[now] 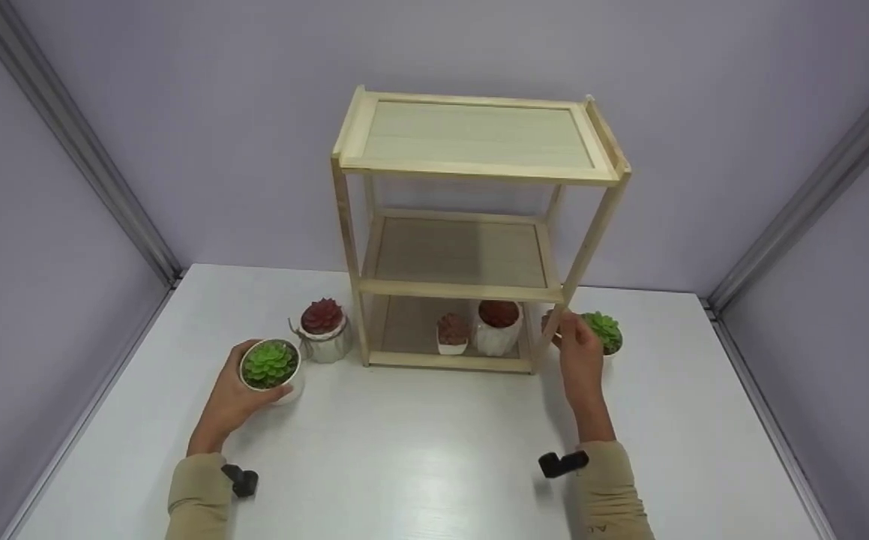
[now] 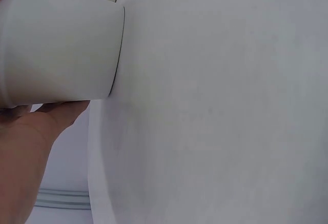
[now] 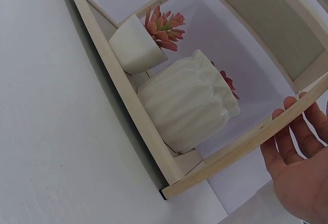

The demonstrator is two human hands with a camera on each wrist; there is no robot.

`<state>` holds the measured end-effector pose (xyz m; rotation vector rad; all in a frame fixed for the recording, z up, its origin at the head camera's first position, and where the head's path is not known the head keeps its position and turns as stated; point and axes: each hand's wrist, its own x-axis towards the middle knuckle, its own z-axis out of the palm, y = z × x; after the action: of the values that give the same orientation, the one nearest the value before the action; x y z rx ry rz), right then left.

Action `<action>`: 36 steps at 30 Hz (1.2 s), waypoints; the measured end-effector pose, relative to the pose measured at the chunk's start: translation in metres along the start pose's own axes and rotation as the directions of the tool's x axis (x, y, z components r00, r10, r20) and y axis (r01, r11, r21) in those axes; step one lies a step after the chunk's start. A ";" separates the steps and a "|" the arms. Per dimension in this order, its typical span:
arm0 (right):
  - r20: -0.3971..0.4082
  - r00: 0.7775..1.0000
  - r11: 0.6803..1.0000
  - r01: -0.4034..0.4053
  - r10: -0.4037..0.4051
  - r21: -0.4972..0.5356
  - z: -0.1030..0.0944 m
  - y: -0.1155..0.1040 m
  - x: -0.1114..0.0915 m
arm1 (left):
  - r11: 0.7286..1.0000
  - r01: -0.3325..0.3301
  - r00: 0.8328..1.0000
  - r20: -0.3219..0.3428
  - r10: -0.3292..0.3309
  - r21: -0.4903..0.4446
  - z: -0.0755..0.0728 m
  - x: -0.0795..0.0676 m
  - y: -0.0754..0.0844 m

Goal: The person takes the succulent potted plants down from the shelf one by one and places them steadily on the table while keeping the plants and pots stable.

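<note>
My left hand [image 1: 235, 397] grips a round white pot with a green succulent [image 1: 269, 364] over the left of the table. Seen from the left wrist, the smooth white pot [image 2: 61, 44] tilts on its side in the picture, and fingers [image 2: 64, 112] wrap its underside there. The right hand [image 1: 580, 356] holds the front right post of a three-tier wooden shelf [image 1: 464, 289], its fingers [image 3: 289, 131] passing round the post. On the bottom tier stand a small white pot with a pinkish succulent [image 1: 452, 334] and a larger ribbed white pot with a red succulent [image 1: 498, 328].
A white pot with a dark red succulent [image 1: 323, 330] stands left of the shelf. Another green succulent [image 1: 603, 332] is just right of the right hand, partly hidden. Pale panels [image 1: 52, 247] enclose the white table [image 1: 404, 450] at the back and sides.
</note>
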<state>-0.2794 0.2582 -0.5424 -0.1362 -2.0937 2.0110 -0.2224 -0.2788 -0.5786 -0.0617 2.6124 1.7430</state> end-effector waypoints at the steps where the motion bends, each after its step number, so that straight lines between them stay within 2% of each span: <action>1: -0.001 1.000 1.000 0.000 0.000 0.002 0.000 0.000 0.000 | 1.000 0.000 1.000 -0.001 0.000 -0.002 0.000 0.000 0.000; 9: 0.017 1.000 0.999 0.017 -0.017 0.037 0.000 0.004 0.002 | 0.999 0.035 0.999 0.001 -0.035 -0.025 -0.001 0.001 -0.002; 22: -0.005 1.000 0.998 0.031 -0.030 0.053 0.002 0.001 0.001 | 0.999 0.044 0.999 -0.009 -0.044 -0.027 0.002 0.001 -0.003; 30: 0.005 1.000 0.999 0.022 -0.022 0.026 0.002 0.001 0.000 | 0.999 0.041 0.999 -0.024 -0.042 -0.030 0.002 -0.001 -0.002; 36: 0.002 1.000 1.000 0.024 -0.024 0.007 0.001 0.001 0.000 | 0.998 0.069 0.997 -0.017 -0.069 -0.013 -0.001 -0.003 0.002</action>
<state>-0.2800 0.2577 -0.5435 -0.1075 -2.0793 2.0051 -0.2198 -0.2790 -0.5759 -0.1658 2.5789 1.7446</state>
